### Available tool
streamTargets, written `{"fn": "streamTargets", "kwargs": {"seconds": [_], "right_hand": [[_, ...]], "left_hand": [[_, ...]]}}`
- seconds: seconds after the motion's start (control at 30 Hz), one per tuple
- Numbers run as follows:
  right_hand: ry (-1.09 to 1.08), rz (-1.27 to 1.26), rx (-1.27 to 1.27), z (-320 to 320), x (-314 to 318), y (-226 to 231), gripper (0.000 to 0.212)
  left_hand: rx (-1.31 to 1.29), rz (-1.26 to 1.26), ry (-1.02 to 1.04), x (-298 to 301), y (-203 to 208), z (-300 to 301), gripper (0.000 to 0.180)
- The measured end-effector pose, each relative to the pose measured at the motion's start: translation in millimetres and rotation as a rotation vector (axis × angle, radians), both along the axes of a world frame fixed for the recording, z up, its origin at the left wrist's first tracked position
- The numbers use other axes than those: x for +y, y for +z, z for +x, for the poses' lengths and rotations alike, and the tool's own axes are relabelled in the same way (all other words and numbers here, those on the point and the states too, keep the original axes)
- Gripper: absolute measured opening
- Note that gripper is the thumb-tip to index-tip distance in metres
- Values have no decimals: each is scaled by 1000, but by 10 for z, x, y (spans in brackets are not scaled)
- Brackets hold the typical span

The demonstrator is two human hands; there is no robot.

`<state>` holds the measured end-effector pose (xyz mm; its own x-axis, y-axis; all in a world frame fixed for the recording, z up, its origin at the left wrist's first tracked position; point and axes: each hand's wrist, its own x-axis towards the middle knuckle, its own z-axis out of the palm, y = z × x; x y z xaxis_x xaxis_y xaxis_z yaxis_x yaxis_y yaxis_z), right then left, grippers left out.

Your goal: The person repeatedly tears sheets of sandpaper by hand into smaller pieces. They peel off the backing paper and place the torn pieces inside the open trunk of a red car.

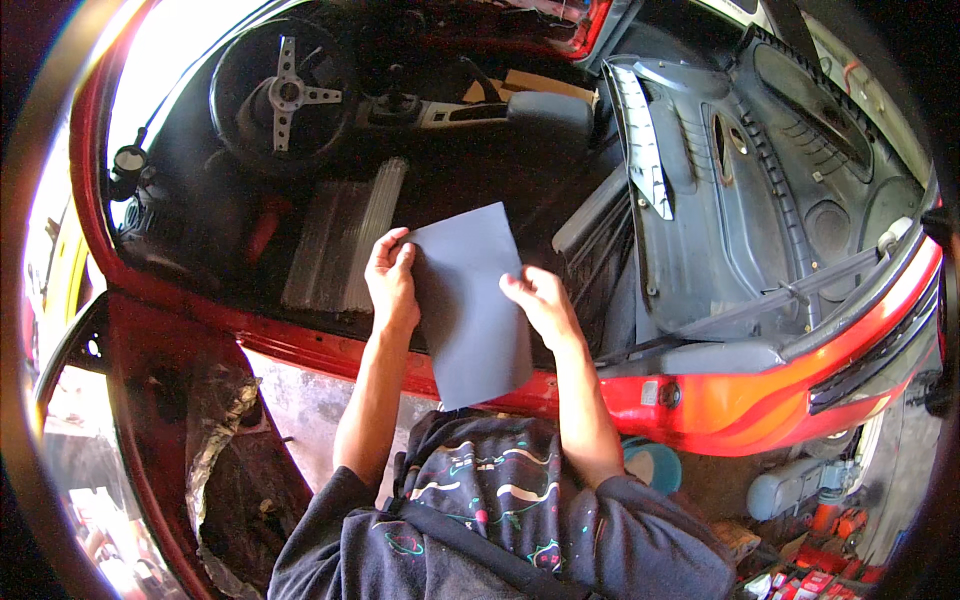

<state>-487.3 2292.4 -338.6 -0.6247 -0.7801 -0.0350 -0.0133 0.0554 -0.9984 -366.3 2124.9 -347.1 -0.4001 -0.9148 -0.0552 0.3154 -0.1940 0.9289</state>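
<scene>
Between my hands is a plain dark-grey rectangular sheet (468, 305), thin, slightly curved and much like sandpaper. My left hand (393, 283) pinches its left edge near the upper corner, thumb on the face towards me. On the opposite edge, my right hand (545, 305) grips it with the thumb on top and the fingers curled mostly out of sight. The sheet hangs tilted in front of my chest, over the sill (330, 350) of a red car's open doorway. Whatever lies directly behind it is hidden.
Inside the car are a steering wheel (287, 93), a centre console (440, 112) and ribbed silvery panels (345, 235) on the floor. Large grey trim panels (720, 190) lie at the right. The open red door (170, 400) stands left. A blue bucket (655, 465) sits beside my right arm.
</scene>
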Motion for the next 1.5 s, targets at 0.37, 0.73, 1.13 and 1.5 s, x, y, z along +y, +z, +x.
{"fn": "streamTargets", "kwargs": {"seconds": [0.37, 0.73, 1.13, 1.5], "right_hand": [[7, 319, 326, -63, -60, -353, 40], [-16, 456, 400, 27, 112, -488, 32], [60, -185, 467, -189, -106, 154, 21], [43, -35, 134, -176, 95, 213, 27]], "left_hand": [[34, 144, 142, -209, -448, -22, 25], [11, 205, 179, -367, -582, 32, 25], [-930, -755, -636, 361, 202, 135, 48], [-74, -288, -302, 708, 408, 262, 52]]}}
